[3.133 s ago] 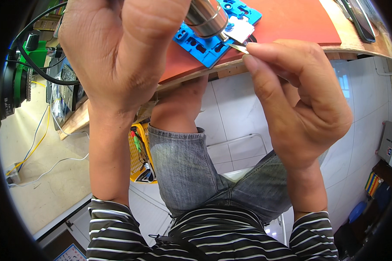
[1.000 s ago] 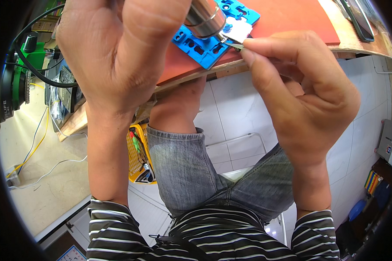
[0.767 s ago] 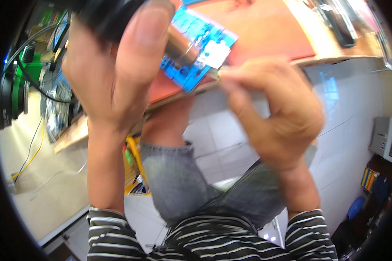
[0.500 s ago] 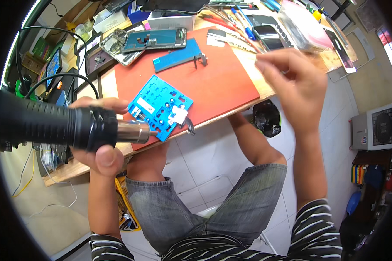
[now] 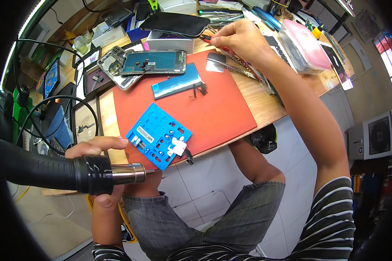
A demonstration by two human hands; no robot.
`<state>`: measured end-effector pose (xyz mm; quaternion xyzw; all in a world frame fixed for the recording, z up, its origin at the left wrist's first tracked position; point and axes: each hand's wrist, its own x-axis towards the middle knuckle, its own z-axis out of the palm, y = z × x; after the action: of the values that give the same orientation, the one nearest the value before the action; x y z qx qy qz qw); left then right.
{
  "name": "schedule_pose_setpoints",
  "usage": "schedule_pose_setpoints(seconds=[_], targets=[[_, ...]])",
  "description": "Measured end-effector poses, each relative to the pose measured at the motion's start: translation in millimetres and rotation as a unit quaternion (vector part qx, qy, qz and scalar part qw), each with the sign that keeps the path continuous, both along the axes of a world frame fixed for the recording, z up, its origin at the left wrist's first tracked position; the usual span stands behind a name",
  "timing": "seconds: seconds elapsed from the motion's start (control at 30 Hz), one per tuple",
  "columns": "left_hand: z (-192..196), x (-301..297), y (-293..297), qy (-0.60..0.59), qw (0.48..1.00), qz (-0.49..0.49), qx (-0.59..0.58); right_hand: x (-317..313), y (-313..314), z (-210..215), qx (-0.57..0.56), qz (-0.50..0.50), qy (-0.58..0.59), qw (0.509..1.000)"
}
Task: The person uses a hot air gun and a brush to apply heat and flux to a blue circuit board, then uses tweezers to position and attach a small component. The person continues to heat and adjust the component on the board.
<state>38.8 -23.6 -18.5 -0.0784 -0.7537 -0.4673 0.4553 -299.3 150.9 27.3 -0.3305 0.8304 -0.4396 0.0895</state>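
Note:
A black hot air gun (image 5: 91, 175) with a metal nozzle lies across my left hand (image 5: 93, 145), which is closed around it. The thumb shows below the barrel, and the forefinger stretches toward a blue slotted holder (image 5: 154, 130). That holder lies tilted on an orange mat (image 5: 222, 102) near the table's front edge. On it sit a white piece (image 5: 177, 147) and a small dark flex part (image 5: 188, 157). At the back of the table, my right hand (image 5: 241, 41) pinches red tweezers with a dark end (image 5: 206, 38); the fingers partly hide them.
A blue-backed phone screen (image 5: 176, 84) lies on the mat. Behind it are an opened phone with its screen assembly (image 5: 154, 63) and a black phone panel (image 5: 174, 24) on a white box (image 5: 172, 43). A pink-lidded container (image 5: 307, 45) stands back right. Black cables (image 5: 80, 74) loop at left.
My right hand has moved from the right side to the tools at the back and closed on tweezers. The hot air gun and left hand appear lower in view.

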Motion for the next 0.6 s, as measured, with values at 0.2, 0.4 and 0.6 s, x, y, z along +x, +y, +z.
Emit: schedule_pose_setpoints(seconds=[0.2,0.4,0.6], targets=[[-1,-1,3,-0.004,0.998,-0.029,0.063,-23,28,26,-0.02,0.042,0.113,0.993],[-3,1,6,-0.008,0.997,-0.033,0.069,-17,81,74,0.162,0.05,0.07,0.983],[-9,-1,4,0.009,0.997,-0.04,0.067,2,71,59,0.204,0.067,0.171,0.961]])
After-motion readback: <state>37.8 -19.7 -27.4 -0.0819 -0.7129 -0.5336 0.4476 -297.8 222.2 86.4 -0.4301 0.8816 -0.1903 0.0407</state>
